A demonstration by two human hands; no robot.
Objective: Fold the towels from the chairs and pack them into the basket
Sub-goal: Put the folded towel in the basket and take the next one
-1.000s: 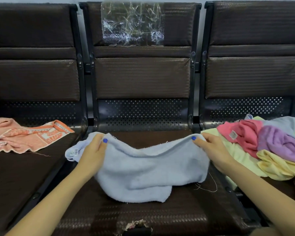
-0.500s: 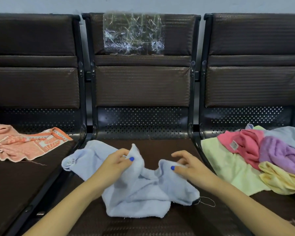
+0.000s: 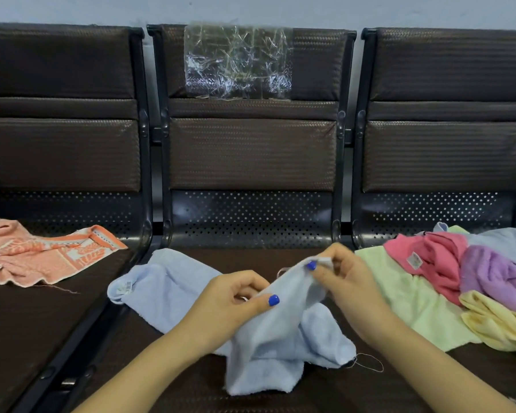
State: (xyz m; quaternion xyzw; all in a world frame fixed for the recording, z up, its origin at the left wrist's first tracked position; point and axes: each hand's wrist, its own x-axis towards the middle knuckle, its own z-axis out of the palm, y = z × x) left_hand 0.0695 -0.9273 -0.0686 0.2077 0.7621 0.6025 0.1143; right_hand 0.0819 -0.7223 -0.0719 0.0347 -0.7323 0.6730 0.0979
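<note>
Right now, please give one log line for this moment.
left hand: pinches blue towel | right hand: pinches its edge | towel: unfolded, middle seat

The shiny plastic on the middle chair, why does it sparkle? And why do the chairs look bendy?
In the head view, the crinkled clear plastic on the middle chair catches room light, so its creases glare white; the wide-angle lens bows the chair tops and side posts outward; both hands and the blue towel look fairly sharp, with soft, faint shadows.

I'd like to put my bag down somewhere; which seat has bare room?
The left seat is bare in front of the orange towel. The middle seat holds the blue towel and both hands; only its back strip is bare. The right seat is crowded with the towel pile.
</note>
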